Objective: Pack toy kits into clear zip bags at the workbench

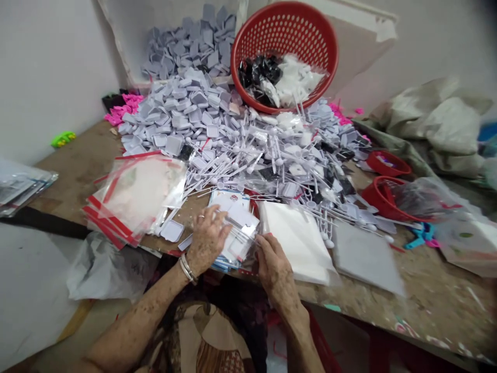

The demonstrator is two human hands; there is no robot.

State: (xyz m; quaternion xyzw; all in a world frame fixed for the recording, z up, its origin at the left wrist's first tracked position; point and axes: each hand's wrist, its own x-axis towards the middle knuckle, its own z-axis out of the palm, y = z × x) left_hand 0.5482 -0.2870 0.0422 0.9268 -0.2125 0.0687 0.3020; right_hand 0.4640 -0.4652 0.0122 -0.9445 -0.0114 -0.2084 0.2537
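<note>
Small clear bag (pixel 243 241) held in closed fingers

The fingers of the left hand (pixel 207 241) are curled over the bag, and those of the right hand (pixel 275 264) are pinched on its edge, above the surface (pixel 427 290). Filled red-edged bags (pixel 132 199) are piled to the left; a large heap of loose white plastic pieces (pixel 248 155) remains beyond, beside a red basket (pixel 287 31)

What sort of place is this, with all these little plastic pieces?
Probably a small packing workshop: a heap of plastic parts, a red plastic basket, and a stack of clear red-edged bags.
</note>
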